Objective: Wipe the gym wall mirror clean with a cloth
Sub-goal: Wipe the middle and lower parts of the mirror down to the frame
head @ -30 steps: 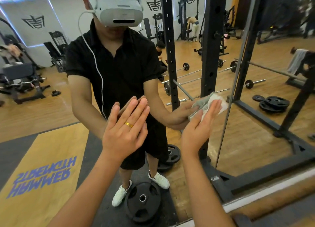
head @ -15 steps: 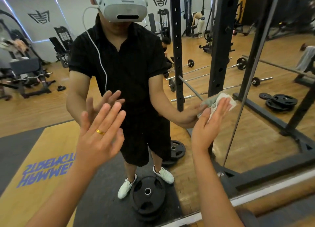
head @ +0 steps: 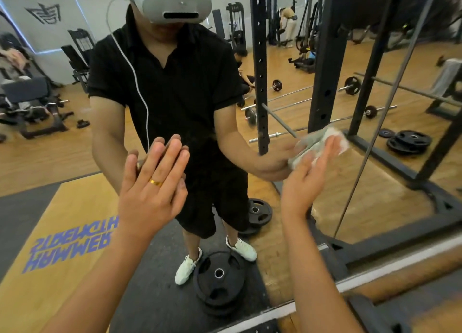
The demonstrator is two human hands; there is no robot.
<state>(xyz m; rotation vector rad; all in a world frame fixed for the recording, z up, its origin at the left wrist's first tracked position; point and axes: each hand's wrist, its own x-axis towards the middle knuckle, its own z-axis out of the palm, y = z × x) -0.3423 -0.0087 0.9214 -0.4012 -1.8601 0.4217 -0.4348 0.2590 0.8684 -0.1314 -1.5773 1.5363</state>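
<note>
Since half a second ago, the left hand [head: 152, 182] has come a little closer to the joint line [head: 368, 155] between the mirror panels. The right hand [head: 306, 180] with the cloth [head: 322, 142] has kept almost the same place, just left of that line.

Head view: the left hand is flat, with fingers straight and together, and its fingertips meet their own reflection. I judge that it rests on the mirror [head: 375, 195], well to the left of the joint line. It holds nothing. The right hand is also spread flat, and its straight fingers press the crumpled whitish cloth against the glass. No finger is curled around the cloth, as far as this view shows. The cloth touches the mirror close to the joint line, at about the middle of its height, and is slightly blurred.

Several things could go wrong from here. The bare left palm on the glass can leave fresh marks on the part left of the joint line, so that area would need one more pass. The cloth is only pressed and not gripped, so a fast stroke may let it slide out from under the fingers and fall. It is also bunched, so each stroke cleans only a narrow band, and streaks may remain beside the joint line, where the edge can catch the fabric.
</note>
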